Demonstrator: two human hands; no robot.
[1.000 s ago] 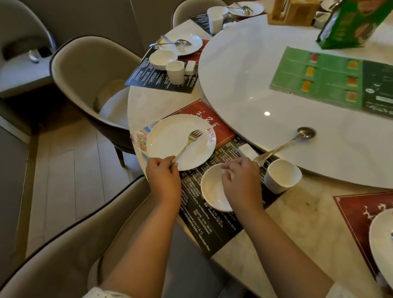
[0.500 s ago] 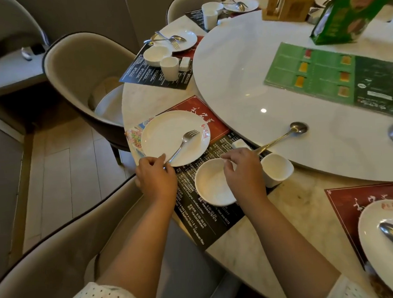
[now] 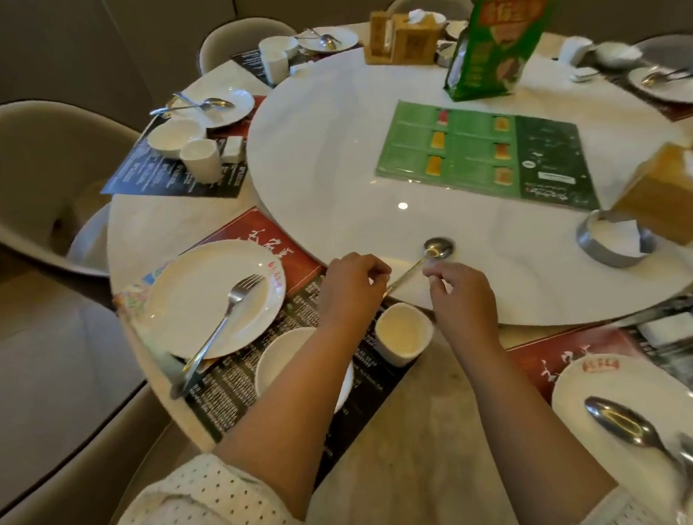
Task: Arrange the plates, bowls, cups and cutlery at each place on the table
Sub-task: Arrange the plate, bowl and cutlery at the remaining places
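Note:
At the place in front of me a white plate (image 3: pixel 193 300) carries a fork (image 3: pixel 234 305) whose handle hangs over the near rim. A white bowl (image 3: pixel 278 360) sits partly under my left forearm, and a white cup (image 3: pixel 402 334) stands between my arms. A spoon (image 3: pixel 439 248) lies with its bowl on the white turntable (image 3: pixel 330 162). My left hand (image 3: pixel 350 290) is closed at the end of the spoon's handle. My right hand (image 3: pixel 460 296) pinches the neck just below the spoon's bowl.
The turntable holds a green carton (image 3: pixel 497 38), a green menu sheet (image 3: pixel 484 156), a wooden tissue holder (image 3: pixel 404 35) and a metal dish (image 3: pixel 615 241). Set places lie at far left (image 3: pixel 205 108) and near right (image 3: pixel 631 427). Padded chairs (image 3: pixel 26 168) ring the table.
My left hand has let go of the fork and my right hand has left the bowl. Both have reached forward to the spoon at the turntable's edge. The view has swung right.

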